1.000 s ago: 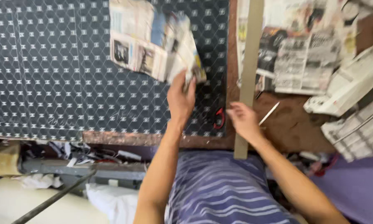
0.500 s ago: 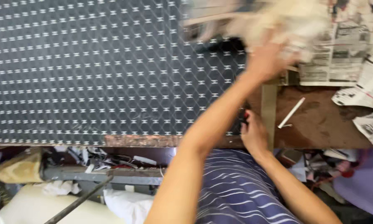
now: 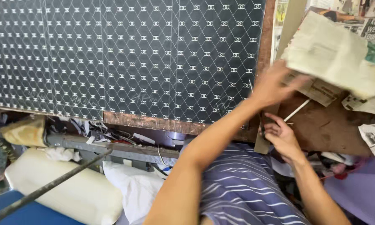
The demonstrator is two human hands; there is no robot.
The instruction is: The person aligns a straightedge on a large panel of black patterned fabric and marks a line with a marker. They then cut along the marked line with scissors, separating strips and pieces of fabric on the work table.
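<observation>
Yellowed folded newspaper [image 3: 333, 54] is gripped by the left hand [image 3: 273, 85] above the brown wooden table [image 3: 325, 129]; the right hand [image 3: 281, 135] is curled around small dark scissors [image 3: 264, 127].

Matt quilted fabric [image 3: 125, 58] – worn rough wooden table [image 3: 321, 129] – crumpled newspaper [image 3: 333, 54].

Reaching across with the left hand [image 3: 275, 85] and gripping a folded newspaper [image 3: 333, 56] above the right edge of the wooden workbench [image 3: 321, 129]. Resting the right hand [image 3: 281, 135] on the near edge of the workbench, fingers curled beside a wooden strip [image 3: 285, 31]. Lying flat over the left part: a dark patterned sheet [image 3: 125, 58]. Lying near the right hand: a thin white stick [image 3: 298, 110].
</observation>
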